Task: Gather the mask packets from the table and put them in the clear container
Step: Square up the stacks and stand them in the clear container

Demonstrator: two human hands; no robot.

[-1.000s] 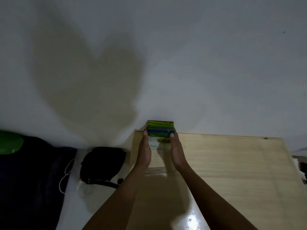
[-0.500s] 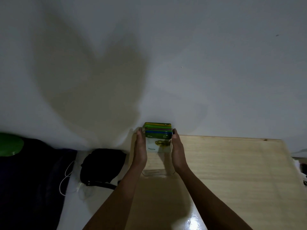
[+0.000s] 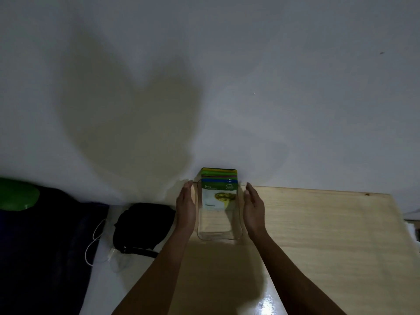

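A stack of mask packets (image 3: 219, 192) stands upright in the far end of the clear container (image 3: 219, 235), leaning toward the wall; the front packet is white with a green olive picture. The container sits at the far left corner of the wooden table (image 3: 318, 235). My left hand (image 3: 186, 206) is flat and open beside the container's left wall. My right hand (image 3: 254, 206) is flat and open a little off its right wall. Neither hand holds anything.
A white wall rises right behind the table. Left of the table, lower down, lie a black bag (image 3: 143, 223), a white cable (image 3: 95, 242), dark cloth and a green object (image 3: 17, 194). The table's right edge is near the frame edge.
Both hands held the packet stack and lowered it into the container; now they have let go and moved apart to either side.
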